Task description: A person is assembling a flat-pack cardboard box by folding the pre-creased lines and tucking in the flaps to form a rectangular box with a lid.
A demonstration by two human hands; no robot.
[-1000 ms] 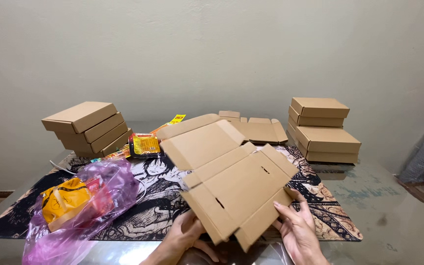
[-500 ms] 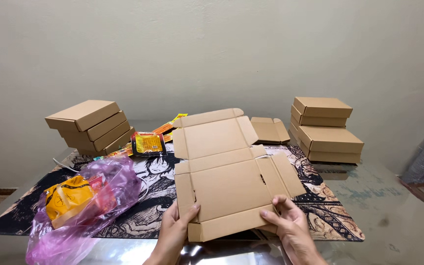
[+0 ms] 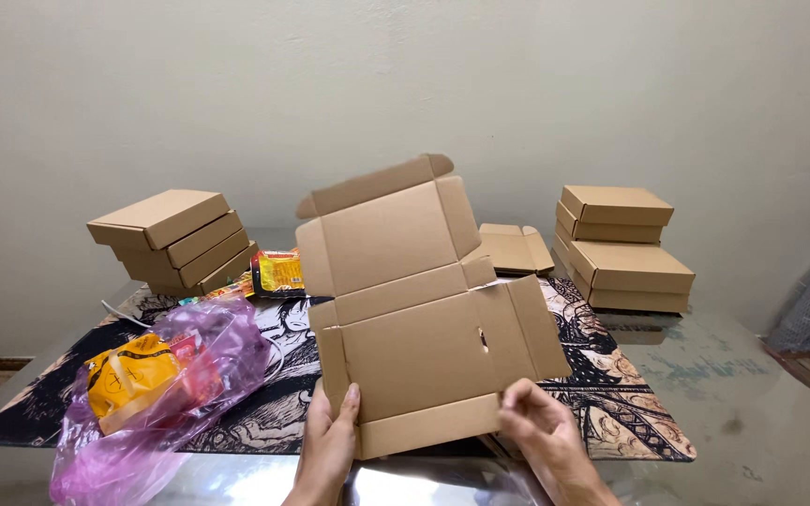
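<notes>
We hold the flat cardboard box (image 3: 424,300) upright over the printed mat (image 3: 611,394), its lid panel at 12 o'clock, so the creases face us. Our left hand (image 3: 328,445) is clamped on the bottom flap at 7 o'clock; our right hand (image 3: 541,436) pinches the same flap at 5 o'clock. Folded boxes (image 3: 175,239) are stacked at 10 o'clock, a purple bag (image 3: 171,384) at 8.

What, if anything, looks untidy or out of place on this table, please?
The left stack of boxes is fanned and leaning, unlike the squarer right stack. A crumpled purple bag sprawls over the mat's edge. The flat box held by the left hand and right hand looks undamaged.
</notes>
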